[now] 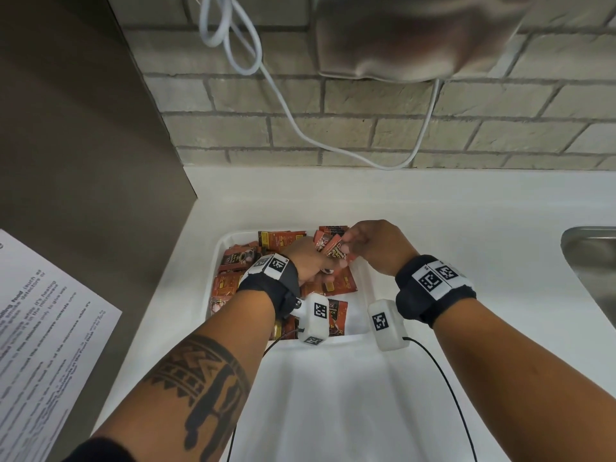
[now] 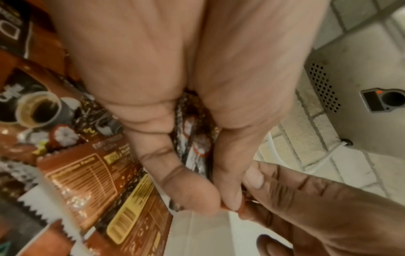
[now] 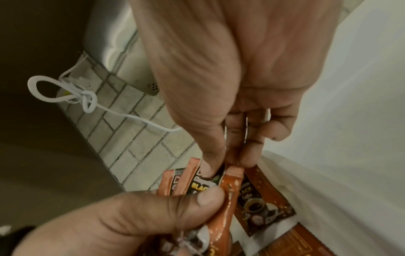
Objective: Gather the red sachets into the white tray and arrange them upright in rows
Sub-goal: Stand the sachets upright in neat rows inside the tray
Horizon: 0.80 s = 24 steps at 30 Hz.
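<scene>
The white tray [image 1: 357, 316] lies on the counter with several red sachets [image 1: 229, 284] lying flat and jumbled in its left and far parts. My left hand [image 1: 318, 261] hovers over the tray and grips a small bunch of sachets [image 1: 333, 251] standing on end; the left wrist view shows them [image 2: 194, 142] squeezed between thumb and fingers [image 2: 190, 190]. My right hand [image 1: 348, 243] meets it from the right. Its thumb and fingertips [image 3: 210, 164] pinch the top edge of one sachet [image 3: 201, 184] in that bunch. More sachets [image 3: 258, 204] lie flat below.
A second white tray-like surface [image 1: 333, 401] lies nearer me. A steel sink [image 1: 591, 271] is at the right, a printed sheet [image 1: 43, 328] on a brown panel at the left. A white cable [image 1: 300, 131] hangs over the brick wall under a grey appliance [image 1: 400, 38].
</scene>
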Tool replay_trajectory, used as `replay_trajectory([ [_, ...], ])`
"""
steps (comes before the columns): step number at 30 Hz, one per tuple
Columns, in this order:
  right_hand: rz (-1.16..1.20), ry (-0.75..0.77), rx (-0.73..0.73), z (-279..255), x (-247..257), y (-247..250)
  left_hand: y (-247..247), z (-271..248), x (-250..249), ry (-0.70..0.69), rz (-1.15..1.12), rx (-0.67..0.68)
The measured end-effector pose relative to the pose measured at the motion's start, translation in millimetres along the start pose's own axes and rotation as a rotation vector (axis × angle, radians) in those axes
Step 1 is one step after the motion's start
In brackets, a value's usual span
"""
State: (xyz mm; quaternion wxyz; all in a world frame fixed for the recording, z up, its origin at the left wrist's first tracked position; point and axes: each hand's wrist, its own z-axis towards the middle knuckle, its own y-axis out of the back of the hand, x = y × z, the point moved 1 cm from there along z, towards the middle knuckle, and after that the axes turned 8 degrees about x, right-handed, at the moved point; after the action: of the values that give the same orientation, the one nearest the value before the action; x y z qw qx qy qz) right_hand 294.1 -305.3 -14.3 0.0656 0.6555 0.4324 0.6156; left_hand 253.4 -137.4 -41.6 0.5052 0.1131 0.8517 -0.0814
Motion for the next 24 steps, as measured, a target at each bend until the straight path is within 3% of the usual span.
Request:
replay_trajectory([
  [4, 0.02, -0.035, 0.0, 0, 0, 3, 2, -2, 3, -0.094, -0.073, -0.077],
  [7, 0.074, -0.012, -0.045, 0, 3, 5, 5, -7, 0, -0.079, -0.047, -0.118],
  [12, -0.117, 0.016, -0.152, 2, 6, 6, 21, -13, -11, 0.168, 0.637, -0.268],
  [15, -0.226, 0.009, -0.164, 5, 4, 5, 22, -15, -14, 0.277, 0.725, -0.314],
  [20, -0.291, -0.01, -0.164, 12, -2, 0, -1, -11, -17, 0.273, 0.777, -0.087],
  [24, -0.332, -0.04, -0.131, 16, -4, -2, -17, 1, -18, 0.238, 0.872, -0.018],
])
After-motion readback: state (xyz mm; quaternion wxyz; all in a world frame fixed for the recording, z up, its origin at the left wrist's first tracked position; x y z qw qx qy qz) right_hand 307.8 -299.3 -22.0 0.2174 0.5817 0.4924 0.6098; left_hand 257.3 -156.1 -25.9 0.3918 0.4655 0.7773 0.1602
